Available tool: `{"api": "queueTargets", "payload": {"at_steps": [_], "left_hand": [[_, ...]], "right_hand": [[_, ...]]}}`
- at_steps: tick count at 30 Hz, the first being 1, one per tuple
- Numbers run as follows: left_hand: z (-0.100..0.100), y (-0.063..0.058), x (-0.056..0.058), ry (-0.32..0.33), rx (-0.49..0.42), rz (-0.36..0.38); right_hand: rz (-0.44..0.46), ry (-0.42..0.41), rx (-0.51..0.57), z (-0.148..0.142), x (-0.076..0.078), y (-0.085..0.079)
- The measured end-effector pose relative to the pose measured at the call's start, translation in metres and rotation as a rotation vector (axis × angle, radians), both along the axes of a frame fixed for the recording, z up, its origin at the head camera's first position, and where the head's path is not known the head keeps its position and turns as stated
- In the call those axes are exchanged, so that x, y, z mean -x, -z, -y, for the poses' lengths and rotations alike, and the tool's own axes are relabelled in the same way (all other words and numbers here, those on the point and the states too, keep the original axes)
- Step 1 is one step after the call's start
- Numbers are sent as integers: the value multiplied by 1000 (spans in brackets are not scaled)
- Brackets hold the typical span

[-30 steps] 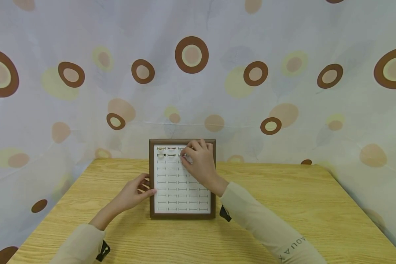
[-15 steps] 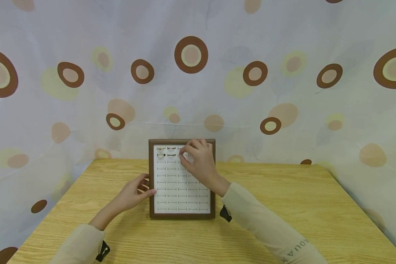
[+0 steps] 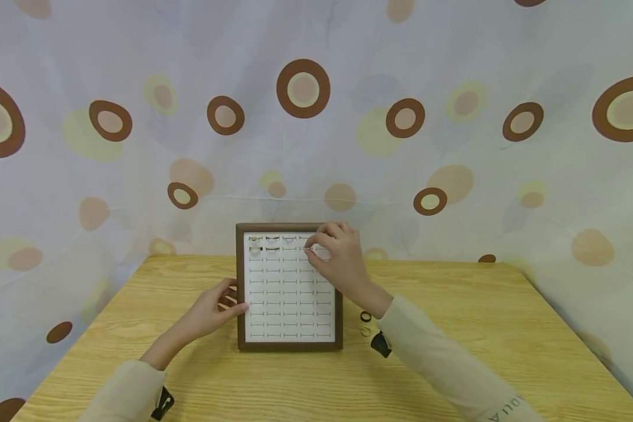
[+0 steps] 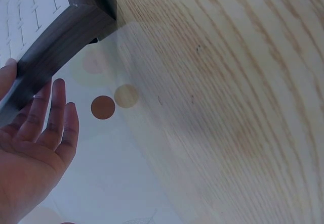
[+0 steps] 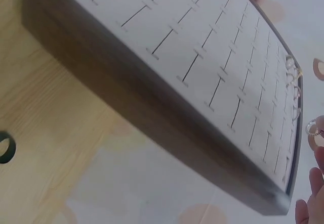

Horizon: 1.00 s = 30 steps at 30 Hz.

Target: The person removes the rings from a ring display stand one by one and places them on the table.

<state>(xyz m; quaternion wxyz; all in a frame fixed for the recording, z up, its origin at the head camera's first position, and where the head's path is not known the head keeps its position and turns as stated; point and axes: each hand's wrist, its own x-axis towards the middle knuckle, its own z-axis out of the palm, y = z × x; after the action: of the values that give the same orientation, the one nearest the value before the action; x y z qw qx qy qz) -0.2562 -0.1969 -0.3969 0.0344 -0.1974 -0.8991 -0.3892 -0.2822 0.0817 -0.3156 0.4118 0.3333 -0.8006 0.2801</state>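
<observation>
The right grip [image 3: 343, 258] has thumb and forefinger brought almost together, pinching a small beaded ring [image 5: 311, 132] at the upper right of a brown-framed display board [image 3: 281, 298]. From the right wrist the ring's hoop looks nearly round; which way its top points is too small to tell. Directly left of that grip, five seated rings [image 3: 272, 249] occupy slots in the top two rows. The board stretches below and left of it, standing upright, its long axis running up and down, white face toward the person and slots lying crosswise. Lower left of the right grip, the left grip [image 3: 213, 308] holds the board's left edge, thumb on the front and fingers loosely bent at the side and back. Below the right grip, a dark ring [image 3: 366, 316] and a gold ring [image 3: 366, 332] lie on the wooden counter [image 3: 506, 328], just beside the board. Behind everything hangs a patterned cloth [image 3: 316, 146].
</observation>
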Motion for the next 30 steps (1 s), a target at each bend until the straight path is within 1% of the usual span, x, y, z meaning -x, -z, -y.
{"api": "queueTargets", "payload": {"at_steps": [4, 10, 12, 15, 20, 26, 30], "left_hand": [[0, 1, -1, -2, -1, 2], [0, 1, -2, -1, -2, -1], [0, 0, -2, -12, -2, 5], [0, 0, -2, -2, 3, -2], [0, -1, -2, 0, -3, 1], [0, -2, -2, -3, -5, 3], [0, -2, -2, -1, -3, 2]], "right_hand": [[5, 3, 4, -15, -2, 1], [18, 16, 26, -43, -4, 8], [17, 20, 32, -52, -4, 11], [15, 44, 25, -65, -4, 16], [57, 100, -3, -87, -3, 29], [116, 151, -33, -112, 1, 51], [164, 194, -81, -126, 3, 66]]}}
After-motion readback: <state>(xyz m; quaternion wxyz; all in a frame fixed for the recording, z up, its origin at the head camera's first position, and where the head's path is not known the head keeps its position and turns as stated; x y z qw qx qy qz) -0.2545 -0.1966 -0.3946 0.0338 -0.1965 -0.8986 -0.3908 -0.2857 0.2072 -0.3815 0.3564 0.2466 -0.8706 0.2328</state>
